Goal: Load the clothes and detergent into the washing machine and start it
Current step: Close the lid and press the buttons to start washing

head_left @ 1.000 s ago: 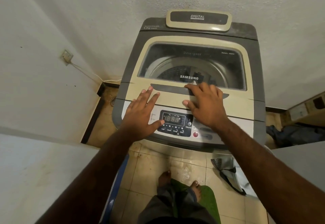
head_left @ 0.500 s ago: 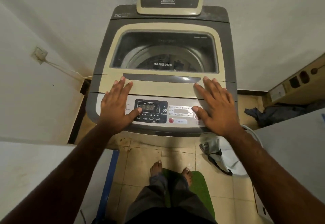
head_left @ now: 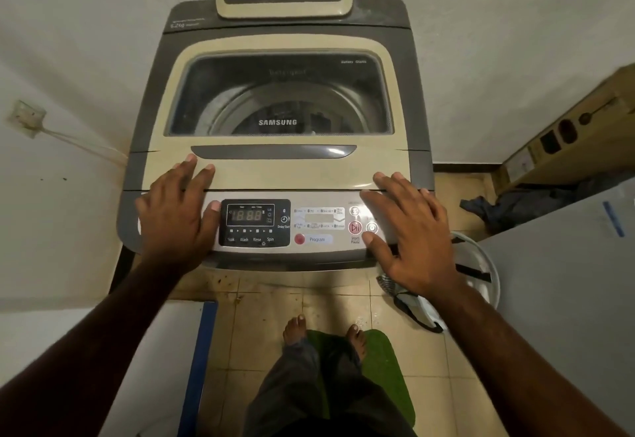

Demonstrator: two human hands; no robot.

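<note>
The washing machine [head_left: 280, 134] fills the upper middle of the view, its lid [head_left: 275, 175] down and flat, and through the glass window [head_left: 280, 96] the steel drum shows, with something dark low inside that I can't make out as clothes for certain. A second ago the right hand was up on the lid's grey handle recess [head_left: 273, 152] at twelve o'clock from the panel; now it has slid off to three o'clock, so the lid is shut and let go. That reads as loading finished, with only the start left.

Down at six o'clock the person stands barefoot on a green mat [head_left: 385, 361], and a white basket [head_left: 481, 265] sits on the floor at four o'clock, beside the machine's front corner.

The left hand [head_left: 175, 213] lies flat and open at nine o'clock, fingers spread onto the lid's front edge, thumb touching the display's border, gripping nothing. The right hand [head_left: 409, 230] is open too, fingers splayed, empty, its thumb just below the buttons.

Now the control panel [head_left: 295, 227]: the display [head_left: 250, 215] glows with digits, so power looks on. The red Start/Pause button [head_left: 355, 227] sits uncovered just left of the right thumb, not yet pressed as far as I can judge. A short move of that thumb should do it.
</note>
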